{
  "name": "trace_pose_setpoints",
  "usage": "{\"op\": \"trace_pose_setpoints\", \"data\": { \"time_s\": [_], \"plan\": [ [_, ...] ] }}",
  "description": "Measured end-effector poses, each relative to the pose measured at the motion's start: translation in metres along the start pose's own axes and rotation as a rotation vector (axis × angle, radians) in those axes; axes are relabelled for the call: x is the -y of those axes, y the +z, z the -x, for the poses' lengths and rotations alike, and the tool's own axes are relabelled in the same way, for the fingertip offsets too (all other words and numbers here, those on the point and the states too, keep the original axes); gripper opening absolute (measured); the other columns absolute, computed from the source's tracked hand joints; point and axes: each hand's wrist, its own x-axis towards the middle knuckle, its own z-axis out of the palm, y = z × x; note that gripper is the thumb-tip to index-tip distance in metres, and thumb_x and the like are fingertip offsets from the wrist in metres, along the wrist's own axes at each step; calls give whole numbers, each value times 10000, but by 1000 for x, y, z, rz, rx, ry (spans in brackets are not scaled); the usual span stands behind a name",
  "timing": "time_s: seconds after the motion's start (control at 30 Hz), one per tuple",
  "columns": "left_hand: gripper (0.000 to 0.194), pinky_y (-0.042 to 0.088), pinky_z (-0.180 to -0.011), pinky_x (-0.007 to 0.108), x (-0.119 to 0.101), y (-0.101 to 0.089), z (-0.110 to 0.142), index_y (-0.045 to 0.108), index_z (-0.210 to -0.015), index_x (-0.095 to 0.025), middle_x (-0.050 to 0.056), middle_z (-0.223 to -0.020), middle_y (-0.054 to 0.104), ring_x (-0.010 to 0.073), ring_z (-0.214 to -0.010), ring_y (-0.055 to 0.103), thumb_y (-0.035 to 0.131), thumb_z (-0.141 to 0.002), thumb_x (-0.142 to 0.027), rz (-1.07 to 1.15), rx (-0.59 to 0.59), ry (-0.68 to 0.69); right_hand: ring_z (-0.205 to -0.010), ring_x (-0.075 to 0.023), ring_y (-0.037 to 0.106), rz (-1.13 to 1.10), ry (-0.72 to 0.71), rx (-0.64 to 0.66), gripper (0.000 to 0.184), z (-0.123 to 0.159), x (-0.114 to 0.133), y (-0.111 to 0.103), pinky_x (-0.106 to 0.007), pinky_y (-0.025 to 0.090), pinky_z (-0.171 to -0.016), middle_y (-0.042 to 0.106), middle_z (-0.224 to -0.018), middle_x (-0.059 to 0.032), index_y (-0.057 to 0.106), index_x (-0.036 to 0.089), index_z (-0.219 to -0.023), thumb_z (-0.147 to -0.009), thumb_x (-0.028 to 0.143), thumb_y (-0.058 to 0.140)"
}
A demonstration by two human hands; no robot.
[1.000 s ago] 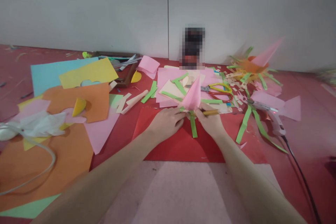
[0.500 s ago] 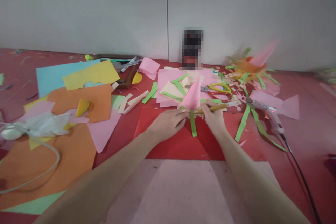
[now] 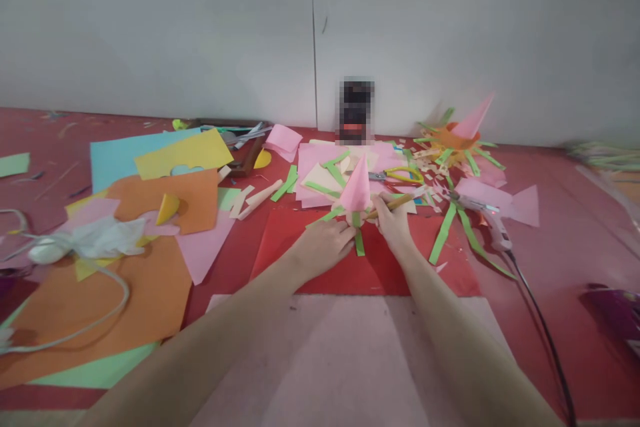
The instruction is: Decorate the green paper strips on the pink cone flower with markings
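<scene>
A pink paper cone (image 3: 356,188) stands upright above the red paper sheet (image 3: 320,277), with green paper strips (image 3: 360,243) spreading from its base. My left hand (image 3: 325,247) is closed at the base's left side, its fingertips pinching the base or a strip there; the exact grip is partly hidden. On the right side, my right hand (image 3: 395,219) is shut on a slim yellow-brown pen-like tool (image 3: 399,201). One end of that tool points at the cone's base.
Scissors (image 3: 400,177) lie on pink sheets behind the cone. To the right are a corded glue gun (image 3: 487,210) and an orange paper figure (image 3: 454,137) with a pink cone. Coloured sheets (image 3: 175,200) and a white cable (image 3: 117,280) cover the left. A pixelated object (image 3: 356,110) leans at the wall.
The whole view has shifted slightly. Around the cone's base, my left hand sits a little lower, and a green strip now shows above it. My right hand keeps the pen-like tool at the base.
</scene>
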Motion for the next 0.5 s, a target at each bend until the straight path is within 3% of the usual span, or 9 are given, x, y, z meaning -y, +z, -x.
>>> {"op": "trace_pose_setpoints", "data": {
  "time_s": [0.13, 0.2, 0.33, 0.5],
  "plan": [
    [460, 447, -671, 342, -41, -1, 4, 541, -1090, -97, 121, -918, 612, 231, -816, 563, 373, -868, -464, -139, 61, -248, -424, -84, 399, 74, -58, 50, 305, -1, -3, 0, -208, 338, -427, 375, -445, 67, 322, 214, -529, -765, 335, 474],
    [426, 442, -669, 354, -58, 2, 6, 521, -1121, -67, 141, -940, 602, 243, -822, 556, 395, -875, -390, -212, 69, -313, -459, -90, 414, 137, -94, 72, 313, 1, -2, 0, -214, 338, -453, 400, -470, 58, 315, 212, -529, -771, 339, 468],
    [328, 448, -684, 352, -67, 9, 8, 515, -1121, -51, 124, -920, 606, 225, -809, 563, 375, -885, -230, -158, 24, -228, -447, -85, 330, 290, -162, 82, 359, 8, 4, 2, -223, 280, -451, 306, -447, 69, 287, 212, -515, -778, 384, 460],
    [296, 462, -664, 336, -59, 11, 9, 526, -1085, -55, 101, -846, 617, 213, -768, 575, 388, -875, -211, -100, 13, -225, -466, -86, 274, 391, -175, 19, 354, 15, 5, 6, -229, 252, -475, 261, -442, 74, 267, 208, -506, -748, 351, 483]
  ]
}}
